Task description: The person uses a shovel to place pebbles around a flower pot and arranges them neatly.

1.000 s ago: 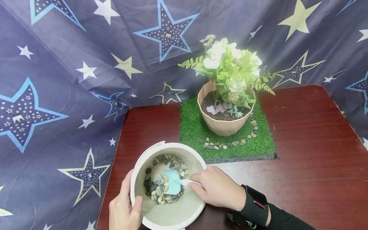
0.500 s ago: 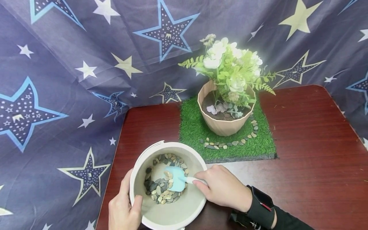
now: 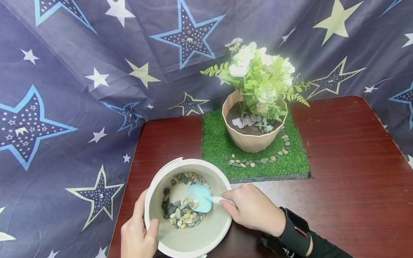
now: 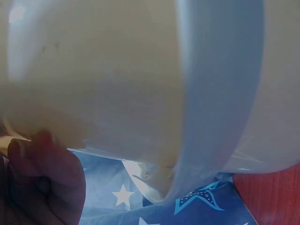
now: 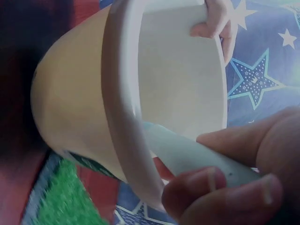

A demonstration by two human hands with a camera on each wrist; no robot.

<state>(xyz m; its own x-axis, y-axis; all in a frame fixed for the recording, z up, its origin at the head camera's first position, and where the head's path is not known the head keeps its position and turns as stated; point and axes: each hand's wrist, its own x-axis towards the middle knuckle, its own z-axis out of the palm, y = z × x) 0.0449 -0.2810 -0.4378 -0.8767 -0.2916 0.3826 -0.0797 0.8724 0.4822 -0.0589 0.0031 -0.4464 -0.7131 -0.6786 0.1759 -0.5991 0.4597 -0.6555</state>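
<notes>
A cream bucket point(image 3: 190, 245) stands at the table's front, with several grey, black and tan pebbles point(image 3: 182, 215) on its bottom. My left hand point(image 3: 140, 229) grips its left rim, thumb inside and fingers outside. In the right wrist view the left hand point(image 5: 216, 21) shows across the bucket's mouth. My right hand point(image 3: 255, 209) holds a small shovel by its white handle point(image 5: 187, 152), reaching over the right rim. The shovel's light blue blade point(image 3: 201, 200) is inside the bucket, a few pebbles at its left edge. The left wrist view is mostly filled by the bucket wall point(image 4: 117, 84).
Behind the bucket lies a square of artificial grass point(image 3: 213, 143) bearing a tan flowerpot point(image 3: 251, 141) of white flowers and greenery point(image 3: 261, 71). A curved row of pebbles point(image 3: 264, 160) edges the pot. Dark red tabletop point(image 3: 348, 161) extends right; a star-patterned cloth point(image 3: 80, 89) hangs behind.
The right hand and shovel have moved slightly right and up inside the bucket, drawing the blade away from the pebbles at the lower left. The left hand stays on the rim.
</notes>
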